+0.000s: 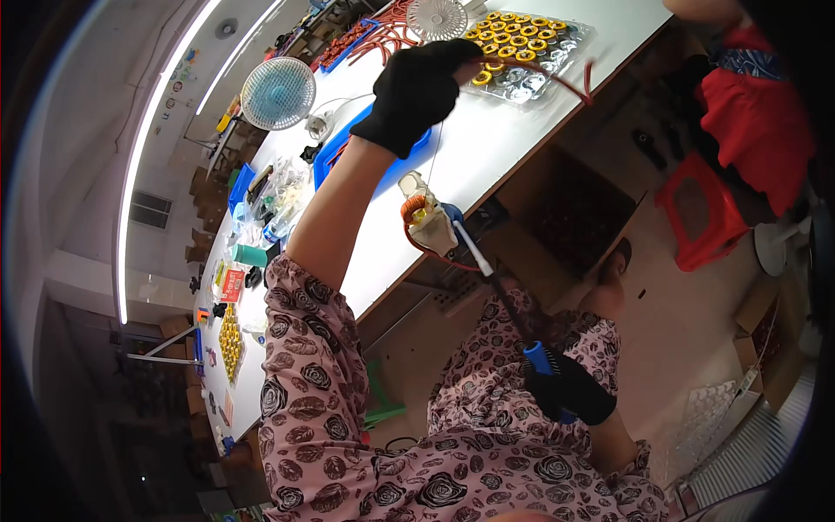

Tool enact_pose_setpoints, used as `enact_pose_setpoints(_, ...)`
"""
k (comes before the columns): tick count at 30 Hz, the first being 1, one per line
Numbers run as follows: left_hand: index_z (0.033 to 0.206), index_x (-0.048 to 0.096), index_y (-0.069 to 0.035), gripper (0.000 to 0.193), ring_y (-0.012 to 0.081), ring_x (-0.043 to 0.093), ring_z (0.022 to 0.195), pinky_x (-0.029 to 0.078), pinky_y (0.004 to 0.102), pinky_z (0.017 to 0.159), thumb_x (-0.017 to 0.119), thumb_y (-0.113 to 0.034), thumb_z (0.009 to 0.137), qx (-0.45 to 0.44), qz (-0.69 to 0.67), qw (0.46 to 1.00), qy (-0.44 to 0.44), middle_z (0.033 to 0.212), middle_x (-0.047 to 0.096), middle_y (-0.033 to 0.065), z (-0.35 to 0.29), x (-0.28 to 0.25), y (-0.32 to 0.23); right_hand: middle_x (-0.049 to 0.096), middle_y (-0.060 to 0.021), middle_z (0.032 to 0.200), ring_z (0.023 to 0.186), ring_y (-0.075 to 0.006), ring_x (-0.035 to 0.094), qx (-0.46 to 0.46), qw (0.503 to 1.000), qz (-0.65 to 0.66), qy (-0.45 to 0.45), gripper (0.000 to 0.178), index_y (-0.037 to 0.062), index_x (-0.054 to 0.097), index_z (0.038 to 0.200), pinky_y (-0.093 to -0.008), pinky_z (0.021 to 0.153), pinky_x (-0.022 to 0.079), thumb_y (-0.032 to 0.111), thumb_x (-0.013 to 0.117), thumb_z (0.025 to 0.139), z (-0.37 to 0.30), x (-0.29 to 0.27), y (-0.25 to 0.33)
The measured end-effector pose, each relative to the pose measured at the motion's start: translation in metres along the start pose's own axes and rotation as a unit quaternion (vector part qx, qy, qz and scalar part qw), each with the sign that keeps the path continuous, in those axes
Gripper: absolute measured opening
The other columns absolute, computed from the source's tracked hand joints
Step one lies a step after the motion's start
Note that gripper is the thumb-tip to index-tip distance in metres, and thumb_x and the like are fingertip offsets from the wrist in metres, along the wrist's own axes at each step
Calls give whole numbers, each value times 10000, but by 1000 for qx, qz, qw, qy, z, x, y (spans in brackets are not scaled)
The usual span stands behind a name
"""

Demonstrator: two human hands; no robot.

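At the table's front edge sits a ring-shaped coil [412, 210] wound with copper-coloured wire, beside a cream, cloth-like wrapped holder [432, 233]. My left hand [417, 91], in a black glove, is raised above the table with its fingers closed on a reddish-brown wire [557, 78], whose free end sticks out to the right. A thin strand runs from near this hand down toward the coil. Lower right, my black-gloved right hand [570, 389] grips a blue-handled tool [506, 300] with a dark shaft and whitish end. Its tip reaches the holder; whether it touches is unclear.
Yellow ring cores [513, 39] fill a clear tray at the table's far end. A blue tray [330, 157] lies behind my left forearm. Two fans [278, 93] stand along the table. A red stool [703, 213] and a person in red [752, 122] are to the right.
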State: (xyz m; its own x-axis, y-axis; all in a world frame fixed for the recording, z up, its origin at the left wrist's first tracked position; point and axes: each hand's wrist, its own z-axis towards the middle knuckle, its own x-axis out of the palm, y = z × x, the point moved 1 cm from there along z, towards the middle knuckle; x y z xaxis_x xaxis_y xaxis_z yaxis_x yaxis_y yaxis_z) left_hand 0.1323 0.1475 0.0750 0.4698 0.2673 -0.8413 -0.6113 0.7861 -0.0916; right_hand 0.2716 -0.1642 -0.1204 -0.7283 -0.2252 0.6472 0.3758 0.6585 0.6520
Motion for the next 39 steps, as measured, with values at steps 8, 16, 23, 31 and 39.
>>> enact_pose_setpoints(8,874,667,-19,142,88,588,562,476,228,509,638,-82,750,-351,-285,891,-38,672,628,39,-51,10,105,482,-9,546,405,-93,458,-8,991,82,105,112,86,473,915,-232,384,380,166,545,884,45,38,1)
enact_pose_setpoints(16,944,677,-110,165,115,611,549,469,250,530,650,-181,798,43,62,987,-145,764,667,73,-18,-24,17,481,-5,551,407,-94,461,-7,994,62,89,114,90,464,916,-236,388,385,162,545,881,48,40,-1)
enact_pose_setpoints(23,1136,561,-180,480,182,599,696,465,322,571,591,-89,666,186,177,967,-6,905,602,27,-32,2,-57,482,0,556,408,-83,460,4,997,33,69,115,88,458,929,-234,384,381,156,539,884,47,42,4)
enact_pose_setpoints(31,948,653,-138,165,236,633,681,496,318,594,621,-194,796,125,76,988,-56,822,653,71,-7,25,-15,478,-4,553,402,-90,451,6,997,34,72,101,80,457,925,-233,377,368,147,526,891,46,37,3)
enact_pose_setpoints(39,890,663,-39,167,119,545,513,426,253,491,654,-138,756,-64,43,996,-39,636,605,35,-45,5,120,483,-1,576,418,-91,457,-14,989,66,128,82,88,468,939,-232,383,370,142,513,897,50,48,-1)
